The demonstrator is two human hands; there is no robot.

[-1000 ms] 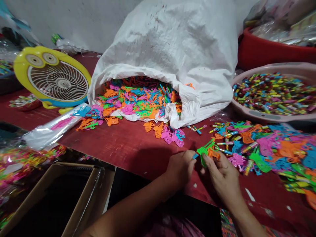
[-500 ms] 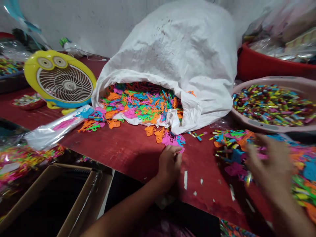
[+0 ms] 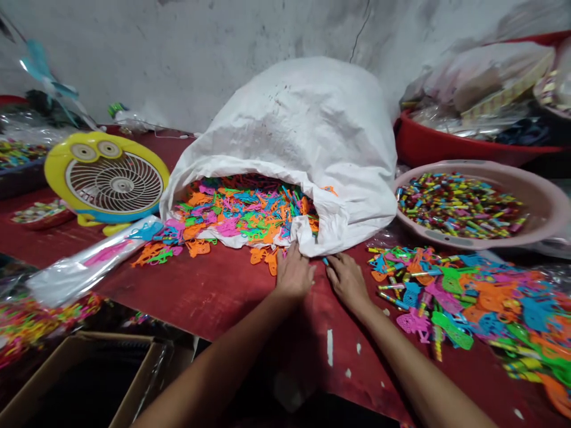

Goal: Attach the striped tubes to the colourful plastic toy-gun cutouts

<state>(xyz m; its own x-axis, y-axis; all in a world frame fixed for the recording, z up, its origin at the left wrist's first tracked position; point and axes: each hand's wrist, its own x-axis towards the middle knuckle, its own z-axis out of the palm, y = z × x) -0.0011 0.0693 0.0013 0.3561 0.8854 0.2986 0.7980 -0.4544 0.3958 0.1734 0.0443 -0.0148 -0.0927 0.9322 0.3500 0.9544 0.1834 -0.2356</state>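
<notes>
My left hand [image 3: 294, 274] lies palm down on the red table [image 3: 223, 291], right at the lip of the white woven sack [image 3: 303, 137]. Its fingers reach over loose plastic toy pieces [image 3: 263, 257] spilled from the sack's mouth. My right hand [image 3: 345, 280] rests palm down beside it, fingers stretched toward the sack's edge and a small blue piece [image 3: 325, 260]. Neither hand visibly grips anything; what lies under the palms is hidden. The sack is full of orange, pink, green and blue toy pieces [image 3: 241, 208].
A heap of coloured toy pieces and small tubes [image 3: 468, 297] lies at right. Behind it stand a pink basin of tubes [image 3: 542, 205] and a red tub [image 3: 428, 145]. At left are a yellow fan [image 3: 107, 178], a plastic bag [image 3: 80, 270] and an open cardboard box [image 3: 80, 380].
The green and orange toy has left my hands. My right hand swung out to the right heap and came back. Both hands have moved forward to the sack's mouth. The camera tilted up.
</notes>
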